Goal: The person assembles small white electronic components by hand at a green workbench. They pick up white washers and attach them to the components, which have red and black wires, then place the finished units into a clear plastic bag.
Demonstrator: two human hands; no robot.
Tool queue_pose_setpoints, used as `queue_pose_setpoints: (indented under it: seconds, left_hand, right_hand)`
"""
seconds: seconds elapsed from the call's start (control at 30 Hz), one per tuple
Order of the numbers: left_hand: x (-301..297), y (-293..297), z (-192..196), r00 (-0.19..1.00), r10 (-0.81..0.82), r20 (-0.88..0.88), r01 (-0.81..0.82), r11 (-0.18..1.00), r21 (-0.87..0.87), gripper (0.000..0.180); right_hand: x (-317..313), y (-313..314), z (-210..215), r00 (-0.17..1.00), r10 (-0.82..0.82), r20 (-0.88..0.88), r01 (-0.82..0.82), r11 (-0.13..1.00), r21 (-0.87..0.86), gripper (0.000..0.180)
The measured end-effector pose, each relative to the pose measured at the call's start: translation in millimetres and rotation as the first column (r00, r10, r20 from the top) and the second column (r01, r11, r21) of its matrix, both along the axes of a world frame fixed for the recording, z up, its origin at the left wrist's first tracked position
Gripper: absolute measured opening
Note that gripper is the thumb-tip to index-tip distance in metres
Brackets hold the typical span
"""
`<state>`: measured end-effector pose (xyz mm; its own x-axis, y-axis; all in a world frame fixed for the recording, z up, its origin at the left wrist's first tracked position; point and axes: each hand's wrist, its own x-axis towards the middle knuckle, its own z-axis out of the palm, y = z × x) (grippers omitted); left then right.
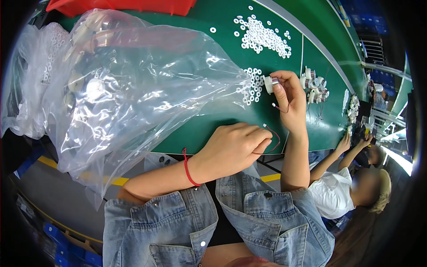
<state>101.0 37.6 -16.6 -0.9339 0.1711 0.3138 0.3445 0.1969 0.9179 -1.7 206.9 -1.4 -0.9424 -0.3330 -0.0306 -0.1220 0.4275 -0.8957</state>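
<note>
My right hand [292, 100] pinches a small silver motor with a white cap [269, 84]; a thin wire with a small white plug [274, 105] dangles from it. Lower and to the left, my left hand [240, 143] is closed, palm down. From its fingertips curls a red wire lead [278, 141] ending in a white connector; whatever else is inside the fist is hidden. White rings [254, 89] lie just left of the held motor, some under the tip of a clear plastic bag [133, 80]. Several more capped motors [314, 86] stand beyond my right hand.
A larger pile of white rings [262, 36] spreads across the green table [218, 113]. The bulky bag covers the table's left side and hangs over its front edge. A red bin [129, 5] sits at the back left. Another person [336, 191] works at the right.
</note>
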Motion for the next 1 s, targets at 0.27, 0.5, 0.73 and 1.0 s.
queue_pose_setpoints:
  seconds: [0.27, 0.5, 0.73, 1.0]
  left_hand:
    - [2.4, -1.0, -3.0, 1.0, -0.009, 0.002, 0.009, 1.0, -0.009, 0.009]
    - [2.1, -0.3, -3.2, 1.0, -0.004, 0.001, 0.004, 1.0, -0.017, 0.008]
    - [2.0, 0.6, -2.5, 0.999, 0.033, 0.016, -0.033, 0.999, -0.012, 0.006]
    - [-1.3, -27.1, 12.8, 0.976, 0.213, 0.041, -0.199, 0.954, -0.225, 0.005]
  right_hand:
    - [-1.5, 2.5, 5.1, 0.999, -0.041, -0.008, 0.041, 0.999, -0.002, 0.023]
    - [10.0, 2.1, 1.4, 0.99, -0.141, 0.019, 0.142, 0.987, -0.076, 0.023]
    - [9.9, 7.0, 0.2, 0.985, -0.167, 0.041, 0.171, 0.977, -0.13, 0.022]
    - [6.4, 15.9, 3.4, 0.97, -0.208, 0.123, 0.225, 0.964, -0.141, 0.017]
